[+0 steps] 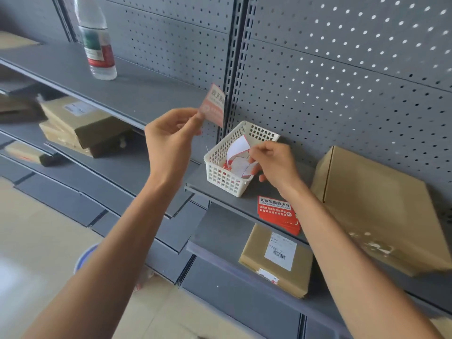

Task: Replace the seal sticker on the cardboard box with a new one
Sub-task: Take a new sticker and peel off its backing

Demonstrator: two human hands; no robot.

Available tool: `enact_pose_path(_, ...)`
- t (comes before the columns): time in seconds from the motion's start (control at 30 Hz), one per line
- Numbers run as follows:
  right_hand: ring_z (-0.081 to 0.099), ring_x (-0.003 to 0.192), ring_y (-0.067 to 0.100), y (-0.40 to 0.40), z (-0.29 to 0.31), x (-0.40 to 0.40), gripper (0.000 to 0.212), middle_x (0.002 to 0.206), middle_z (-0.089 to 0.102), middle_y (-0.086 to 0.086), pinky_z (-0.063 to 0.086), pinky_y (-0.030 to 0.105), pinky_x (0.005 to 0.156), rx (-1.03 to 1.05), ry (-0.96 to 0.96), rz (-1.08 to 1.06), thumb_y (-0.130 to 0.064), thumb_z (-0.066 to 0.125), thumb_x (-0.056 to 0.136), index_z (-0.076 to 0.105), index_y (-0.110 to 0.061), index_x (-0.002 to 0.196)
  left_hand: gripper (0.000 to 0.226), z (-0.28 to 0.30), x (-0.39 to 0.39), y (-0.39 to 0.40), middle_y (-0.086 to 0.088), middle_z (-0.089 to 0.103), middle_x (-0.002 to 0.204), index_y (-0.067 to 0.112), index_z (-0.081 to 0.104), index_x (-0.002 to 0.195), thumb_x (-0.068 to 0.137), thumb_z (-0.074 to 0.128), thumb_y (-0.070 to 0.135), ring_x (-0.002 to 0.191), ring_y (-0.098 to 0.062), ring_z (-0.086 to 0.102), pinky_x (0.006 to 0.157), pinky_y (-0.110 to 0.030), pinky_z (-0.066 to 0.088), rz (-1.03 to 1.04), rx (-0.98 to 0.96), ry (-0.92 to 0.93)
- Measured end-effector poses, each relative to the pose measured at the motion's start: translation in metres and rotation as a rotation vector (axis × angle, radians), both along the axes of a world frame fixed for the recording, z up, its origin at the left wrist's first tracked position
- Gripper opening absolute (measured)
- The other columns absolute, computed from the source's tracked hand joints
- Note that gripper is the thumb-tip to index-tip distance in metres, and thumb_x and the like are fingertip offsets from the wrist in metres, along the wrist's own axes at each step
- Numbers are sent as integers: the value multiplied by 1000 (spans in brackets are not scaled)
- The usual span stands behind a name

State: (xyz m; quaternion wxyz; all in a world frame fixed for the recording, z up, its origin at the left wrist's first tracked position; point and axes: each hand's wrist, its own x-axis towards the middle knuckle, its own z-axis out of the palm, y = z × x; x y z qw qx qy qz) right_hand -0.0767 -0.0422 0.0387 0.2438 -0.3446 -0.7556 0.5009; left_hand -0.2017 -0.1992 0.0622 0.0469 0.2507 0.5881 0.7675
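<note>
**New seal peeled from its backing, box still waiting**

The left hand [171, 138] is raised, thumb and forefinger pinched on the corner of a red seal sticker [213, 106], which hangs free in the air in front of the pegboard. The right hand [274, 165] is lower and to the right, well apart from the left, fingers closed on a curled white backing sheet [238, 152] held over the white basket [225, 177]. Small red and white scraps lie inside the basket.

Just nearer than the basket, on the same grey shelf [234, 201], sits a stack of red stickers [277, 214]. To the right on that shelf lies the large cardboard box [376, 206], its near edge showing torn pale residue, probably where the old seal came off. A smaller labelled parcel [276, 260] lies on the shelf below.

The step in hand looks like freeing the new seal and discarding its liner. Next, the right hand should let the backing fall into the basket, then the sticker must travel right to the box and be pressed flat across the flap seam without folding onto itself.
</note>
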Motion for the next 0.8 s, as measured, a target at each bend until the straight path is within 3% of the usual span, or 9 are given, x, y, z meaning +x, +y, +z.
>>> enact_pose_path(0.17, 54, 44, 10, 11, -10, 6, 12, 76, 70, 6, 39, 22, 40, -24, -86, -65, -9, 63, 92, 72, -3, 88, 7, -8, 1, -1, -1, 75, 77, 10, 79, 91, 90, 76, 17, 65, -10, 61, 58, -15, 43, -2, -27, -9)
enact_pose_path(0.37, 53, 41, 8, 19, -17, 18, 14, 69, 68, 4, 39, 20, 39, -10, -139, -99, -13, 66, 92, 69, -10, 79, 9, -11, 9, 5, 3, 73, 74, 9, 79, 92, 90, 77, 18, 64, -10, 61, 58, -14, 44, -13, -48, -21)
enact_pose_path(0.57, 54, 47, 10, 10, -3, 33, 14, 75, 70, 5, 41, 25, 45, -34, -63, -114, -20, 68, 94, 71, -7, 94, 5, -13, 22, 12, 5, 76, 76, 18, 80, 86, 90, 76, 19, 67, -10, 63, 66, -23, 51, 10, -96, 73)
enact_pose_path(0.7, 55, 48, 11, -5, 16, 47, 14, 80, 74, 4, 43, 26, 49, 68, 93, -139, -26, 66, 95, 72, -14, 90, 8, -14, 39, 22, 3, 75, 80, 16, 78, 82, 88, 74, 18, 69, -2, 62, 68, -22, 48, 129, -172, 342)
enact_pose_path(0.8, 54, 47, 14, -18, 28, 56, 18, 79, 72, 8, 40, 21, 47, 130, 228, -135, -26, 66, 95, 71, -11, 86, 12, -16, 57, 34, 1, 70, 79, 13, 75, 79, 90, 73, 19, 70, -11, 63, 65, -24, 46, 152, -213, 602)
